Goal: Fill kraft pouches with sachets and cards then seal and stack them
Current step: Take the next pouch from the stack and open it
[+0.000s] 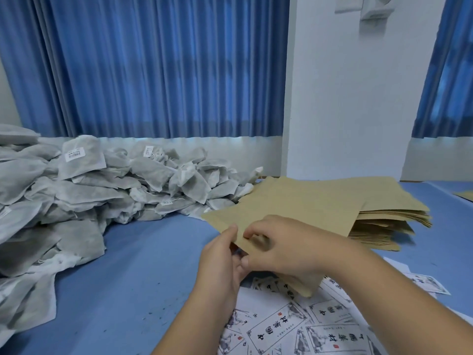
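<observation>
Pinching one pouch [281,208] by its near edge with left hand [220,262] and right hand [284,249], fingers curled on the paper, probably to part the mouth. Held at centre, overlapping the pouch stack [389,224] at 2 o'clock. Heaped at 9 o'clock within reach: sachets [102,180]. Spread at 5 o'clock beneath the wrists: cards [294,329], handy for slipping in.
</observation>
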Demonstrator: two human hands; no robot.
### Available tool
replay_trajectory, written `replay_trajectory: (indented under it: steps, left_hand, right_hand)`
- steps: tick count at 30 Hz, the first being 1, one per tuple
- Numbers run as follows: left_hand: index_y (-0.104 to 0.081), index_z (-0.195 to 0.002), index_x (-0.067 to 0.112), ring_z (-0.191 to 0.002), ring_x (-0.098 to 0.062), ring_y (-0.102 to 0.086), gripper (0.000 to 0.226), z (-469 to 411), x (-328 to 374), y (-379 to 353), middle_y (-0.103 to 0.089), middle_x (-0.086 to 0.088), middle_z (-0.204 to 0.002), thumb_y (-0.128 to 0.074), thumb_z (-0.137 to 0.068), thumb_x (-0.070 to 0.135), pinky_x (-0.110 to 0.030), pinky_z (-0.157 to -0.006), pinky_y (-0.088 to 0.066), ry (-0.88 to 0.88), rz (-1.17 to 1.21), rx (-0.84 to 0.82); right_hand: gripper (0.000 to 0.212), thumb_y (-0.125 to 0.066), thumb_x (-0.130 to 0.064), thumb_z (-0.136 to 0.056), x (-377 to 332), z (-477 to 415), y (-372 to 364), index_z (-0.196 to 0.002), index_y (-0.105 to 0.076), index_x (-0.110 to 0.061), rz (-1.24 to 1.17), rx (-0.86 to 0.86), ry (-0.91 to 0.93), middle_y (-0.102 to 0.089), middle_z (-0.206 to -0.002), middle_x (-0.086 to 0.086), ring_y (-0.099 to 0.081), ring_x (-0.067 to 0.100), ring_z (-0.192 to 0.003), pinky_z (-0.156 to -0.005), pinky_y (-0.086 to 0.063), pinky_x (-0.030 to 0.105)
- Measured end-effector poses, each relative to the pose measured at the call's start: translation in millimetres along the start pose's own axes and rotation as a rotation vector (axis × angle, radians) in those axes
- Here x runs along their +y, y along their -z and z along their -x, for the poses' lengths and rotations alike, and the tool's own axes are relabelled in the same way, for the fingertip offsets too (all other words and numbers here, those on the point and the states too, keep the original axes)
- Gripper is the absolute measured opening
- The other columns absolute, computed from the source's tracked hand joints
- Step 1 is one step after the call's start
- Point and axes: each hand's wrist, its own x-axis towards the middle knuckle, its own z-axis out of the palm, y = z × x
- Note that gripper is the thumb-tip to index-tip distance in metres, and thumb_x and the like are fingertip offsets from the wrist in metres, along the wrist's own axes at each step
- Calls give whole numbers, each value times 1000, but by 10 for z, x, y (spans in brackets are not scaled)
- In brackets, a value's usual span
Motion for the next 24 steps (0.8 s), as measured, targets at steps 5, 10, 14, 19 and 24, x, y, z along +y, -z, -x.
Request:
replay_trajectory:
  steps: [5, 10, 14, 19, 24]
  left_hand:
    - [-62, -108, -4, -77, -25, -71, 26, 53, -39, -56, -71, -18, -92, -54, -93, 15, -34, -61, -58, 25, 48, -151]
    - [-57, -116, -4, -96, -27, -70, 39, 84, -57, -70, -69, -22, -110, -58, -83, 18, -35, -70, -58, -23, 64, -299]
    - [-59, -119, -1, -101, -30, -69, 41, 87, -94, -52, -67, -20, -116, -60, -86, 23, -32, -74, -58, -65, -1, -363]
    - [-67, -114, 5, -101, -34, -68, 35, 91, -118, -39, -68, -20, -116, -65, -83, 21, -33, -73, -59, -47, -23, -362]
    - [-71, -106, 6, -83, -27, -72, 24, 119, -103, -49, -72, -16, -104, -65, -85, 17, -29, -65, -59, -70, -135, -286]
  right_hand:
    - [43, -67, -48, -78, 46, -10, 0, -116, -61, -30, -37, 139, 37, -55, -106, -8, -53, 9, -98, -87, -45, 29]
    - [33, -71, -46, -75, 201, 18, 53, -106, -67, -33, -243, 121, 35, -65, -98, -17, -59, -4, -90, -84, -49, 21]
    - [23, -73, -44, -77, 298, 63, 145, -96, -71, -32, -392, 77, 37, -70, -88, -21, -63, -8, -83, -80, -49, 18]
    - [6, -69, -28, -79, 324, 85, 198, -78, -73, -24, -396, 154, 37, -70, -75, -12, -60, -3, -69, -74, -49, 22]
    - [9, -63, -19, -74, 267, 117, 205, -68, -70, -21, -305, 236, 45, -67, -68, -10, -57, -1, -62, -65, -50, 24]
